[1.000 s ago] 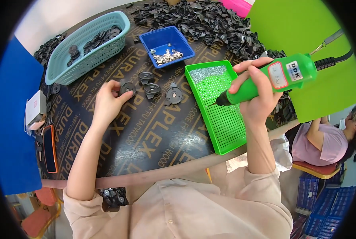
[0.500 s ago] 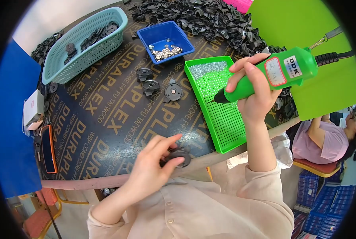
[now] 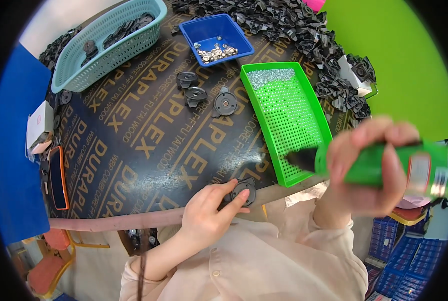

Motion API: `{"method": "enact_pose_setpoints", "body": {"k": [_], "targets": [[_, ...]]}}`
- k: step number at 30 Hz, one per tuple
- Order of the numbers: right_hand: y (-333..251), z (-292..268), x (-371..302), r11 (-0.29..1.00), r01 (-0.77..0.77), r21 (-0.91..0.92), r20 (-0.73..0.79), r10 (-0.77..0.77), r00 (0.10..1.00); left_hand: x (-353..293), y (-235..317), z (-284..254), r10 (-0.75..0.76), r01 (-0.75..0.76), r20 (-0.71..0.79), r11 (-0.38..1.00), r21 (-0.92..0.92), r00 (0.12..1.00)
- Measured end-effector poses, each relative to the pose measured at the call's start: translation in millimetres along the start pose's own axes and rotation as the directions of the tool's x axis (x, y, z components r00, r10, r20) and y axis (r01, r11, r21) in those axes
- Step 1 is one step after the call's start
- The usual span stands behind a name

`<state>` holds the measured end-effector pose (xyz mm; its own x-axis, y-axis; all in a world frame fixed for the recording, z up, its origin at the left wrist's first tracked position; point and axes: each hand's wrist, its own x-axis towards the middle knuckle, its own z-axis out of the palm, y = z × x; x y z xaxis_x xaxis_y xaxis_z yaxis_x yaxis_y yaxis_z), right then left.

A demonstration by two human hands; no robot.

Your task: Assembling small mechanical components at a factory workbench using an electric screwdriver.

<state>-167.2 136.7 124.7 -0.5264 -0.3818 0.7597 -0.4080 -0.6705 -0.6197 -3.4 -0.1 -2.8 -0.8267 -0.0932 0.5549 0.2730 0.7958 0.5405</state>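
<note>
My left hand (image 3: 209, 215) is closed on a round black plastic part (image 3: 244, 192), pinching it between thumb and fingers at the table's near edge. My right hand (image 3: 357, 198), blurred by motion, is wrapped round a green electric screwdriver (image 3: 367, 165). Its dark tip points left, over the near end of a green perforated tray (image 3: 270, 145). Small silver screws (image 3: 271, 76) lie at the tray's far end. Farther in on the table rest three similar black parts; the nearest of these, a round part with a tab (image 3: 225, 103), shows a metal centre.
A blue bin (image 3: 251, 49) holds small metal pieces. Left of it stands a pale teal basket (image 3: 108, 60) with black parts. A heap of black parts (image 3: 279, 22) runs along the far side. An orange-edged phone (image 3: 58, 178) and white box (image 3: 39, 120) lie at the left.
The screwdriver in my right hand has swung right and down, away from above the tray's middle. My left hand has shifted right with the black part, whose round face now shows.
</note>
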Motion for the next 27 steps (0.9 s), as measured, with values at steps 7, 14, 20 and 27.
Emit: {"method": "enact_pose_setpoints", "body": {"k": [7,14,20,27], "targets": [[-21.5,13.8,-33.2,0.973,-0.209,-0.095,0.131,0.221,0.967,-0.8,1.5,3.1,0.122,-0.116,-0.043,0.987,0.110,0.992],[-24.1,16.0,-34.7,0.939,-0.337,-0.065,0.120,0.342,0.932,-0.9,1.5,3.5,0.137,-0.131,-0.044,0.984,0.123,0.990],[-13.5,23.0,-40.2,0.923,-0.381,-0.044,0.108,0.384,0.917,-0.5,1.0,-0.6,0.156,-0.155,0.007,0.975,0.159,0.988],[-17.2,3.3,-13.6,0.996,-0.057,-0.068,0.004,0.057,0.998,-0.5,0.4,3.5,0.164,-0.159,-0.027,0.979,0.128,0.986]]}}
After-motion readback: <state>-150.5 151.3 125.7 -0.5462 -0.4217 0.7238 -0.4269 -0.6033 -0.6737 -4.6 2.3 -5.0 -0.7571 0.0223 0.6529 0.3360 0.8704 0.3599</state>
